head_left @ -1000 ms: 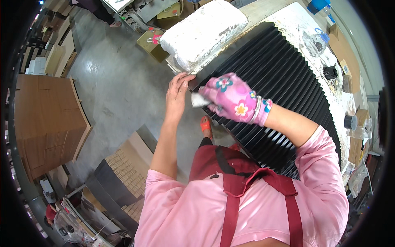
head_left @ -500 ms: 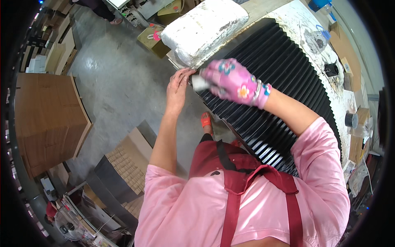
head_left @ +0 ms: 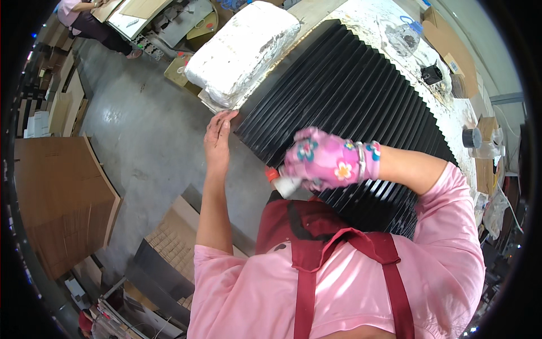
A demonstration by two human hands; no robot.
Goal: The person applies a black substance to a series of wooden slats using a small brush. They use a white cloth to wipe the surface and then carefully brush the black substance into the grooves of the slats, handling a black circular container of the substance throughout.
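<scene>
My right hand (head_left: 330, 161), in a pink flowered glove, is closed around a small white piece (head_left: 286, 185). Blur keeps me from telling whether that piece is cloth, sponge or something else. It is at the near edge of a row of narrow black strips (head_left: 344, 85), which lie side by side across the worktable. My bare left hand (head_left: 217, 138) rests its fingers at the table's left edge, by the corner of the strips. Those fingers are stretched out and seem to hold nothing.
A white wrapped bundle (head_left: 243, 51) lies at the table's far left. Along the right side stand a clear plastic jug (head_left: 403, 38), a black cup (head_left: 432, 74) and a grey tape roll (head_left: 471, 138). Cardboard (head_left: 56, 198) stands on the floor at left. Another person (head_left: 93, 31) is far off.
My right hand has swept the white piece toward me along the strips' near edge. The view has shifted, and my left hand stays near the same corner.
</scene>
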